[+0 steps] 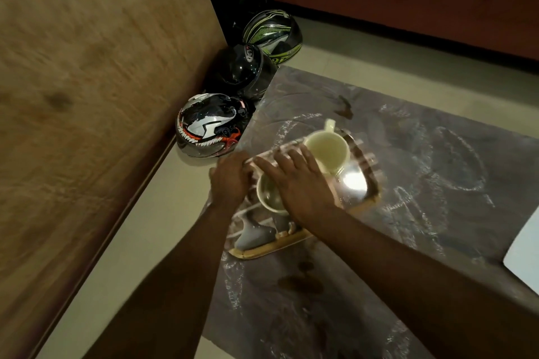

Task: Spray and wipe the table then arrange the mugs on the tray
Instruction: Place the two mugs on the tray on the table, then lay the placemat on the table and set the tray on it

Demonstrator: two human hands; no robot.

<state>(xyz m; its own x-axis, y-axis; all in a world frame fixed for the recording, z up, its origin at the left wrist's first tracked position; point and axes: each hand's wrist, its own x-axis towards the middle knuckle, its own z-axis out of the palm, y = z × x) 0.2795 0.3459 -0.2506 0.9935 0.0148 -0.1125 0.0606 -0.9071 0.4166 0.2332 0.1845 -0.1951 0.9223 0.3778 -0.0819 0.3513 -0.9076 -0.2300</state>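
right now your left hand [230, 181] is gripping the tray [361, 204] by its near-left rim, while your right hand [300, 181] is lying spread over the nearer mug [269, 198]; the far mug [328, 148] is standing, seemingly upright through the blur, on the tray on the tabletop [437, 154].

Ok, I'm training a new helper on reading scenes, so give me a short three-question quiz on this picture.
1. True or false: both cream mugs stand on the tray.
2. How many helmets lie on the floor beside the table? A) one B) two C) three
3. Fill in: the right hand reaches over the near mug, while the left hand is at the tray's ____ rim.

Key: 1 true; 2 C; 3 left.
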